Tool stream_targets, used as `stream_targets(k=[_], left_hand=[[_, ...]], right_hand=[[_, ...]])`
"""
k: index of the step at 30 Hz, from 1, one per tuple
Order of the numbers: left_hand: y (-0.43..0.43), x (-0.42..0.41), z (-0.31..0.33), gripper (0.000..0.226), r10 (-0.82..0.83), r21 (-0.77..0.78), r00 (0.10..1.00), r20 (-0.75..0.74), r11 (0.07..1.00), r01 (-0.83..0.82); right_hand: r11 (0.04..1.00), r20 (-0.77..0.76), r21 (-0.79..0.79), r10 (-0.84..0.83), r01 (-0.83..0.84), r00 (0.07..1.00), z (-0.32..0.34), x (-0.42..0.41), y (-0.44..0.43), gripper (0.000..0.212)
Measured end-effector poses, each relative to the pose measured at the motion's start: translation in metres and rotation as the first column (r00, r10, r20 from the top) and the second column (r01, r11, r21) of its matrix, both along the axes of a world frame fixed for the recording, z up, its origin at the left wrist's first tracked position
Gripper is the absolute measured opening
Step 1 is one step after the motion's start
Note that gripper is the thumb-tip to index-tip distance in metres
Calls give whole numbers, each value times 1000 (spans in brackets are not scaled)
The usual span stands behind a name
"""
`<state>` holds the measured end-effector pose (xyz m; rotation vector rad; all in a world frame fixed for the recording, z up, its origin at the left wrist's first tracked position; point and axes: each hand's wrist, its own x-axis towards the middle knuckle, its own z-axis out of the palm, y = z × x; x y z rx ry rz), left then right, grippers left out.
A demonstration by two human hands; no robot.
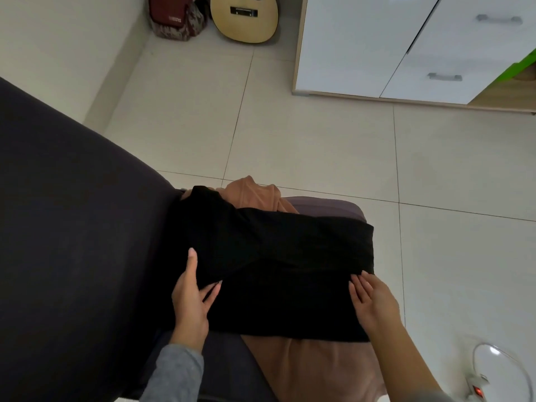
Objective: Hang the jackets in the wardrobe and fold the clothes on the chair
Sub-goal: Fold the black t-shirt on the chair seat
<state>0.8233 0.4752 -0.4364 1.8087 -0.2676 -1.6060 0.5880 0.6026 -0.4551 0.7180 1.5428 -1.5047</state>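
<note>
As left grip (pixel 190 300) and right grip (pixel 374 300) press, garment (pixel 275 271) lies between.

2 hands (pixel 188 303) (pixel 374 303), 2 garments (pixel 275 256) (pixel 313 369), 1 guitar (pixel 245 15).

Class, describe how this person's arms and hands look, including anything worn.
A grey knitted long sleeve covers the left arm to the wrist; the right forearm is uncovered. Left hand and right hand are ungloved, with long pale nails and no visible rings.
</note>
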Motion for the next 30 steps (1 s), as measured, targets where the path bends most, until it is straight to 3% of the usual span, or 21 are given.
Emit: stream_targets(k=[2, 4, 6, 10, 13, 16, 22, 26, 30], left_hand=[[-9, 3, 1, 17, -56, -52, 994, 88, 997, 61], [-13, 5, 2, 16, -38, -110, 995, 91, 993, 48], [-10, 5, 5, 19, 13, -145, 1000, 6, 989, -12], [15, 0, 18, 25, 63, -117, 984, -170, 990, -83], [39, 3, 25, 26, -35, -134, 985, -170, 991, 12], [52, 10, 26, 24, -79, -139, 976, -201, 989, 52], [22, 32, 10, 18, 65, -55, 957, -282, 995, -84], [-5, 34, 6, 17, -4, -14, 986, -165, 1000, 1], [-8, 41, 4, 9, -113, -94, 994, -3, 989, 112]], right_hand=[[955, -186, 250, 210, -161, 960, 1, 11, -4, 23], [901, -317, 343, 376, -265, 871, 9, 29, -13, 19], [877, -293, 225, 477, -425, 829, 19, 54, -28, 14], [710, 20, -52, 704, -702, 710, 32, 112, -60, 23], [696, 76, -178, 715, -696, 695, 32, 139, -70, 32], [752, 43, -168, 652, -637, 757, 33, 139, -74, 22], [747, -3, -214, 644, -630, 765, 27, 135, -71, 16], [688, -155, -69, 708, -723, 689, 20, 134, -65, 15], [634, -260, -15, 744, -773, 616, 21, 135, -61, 18]])
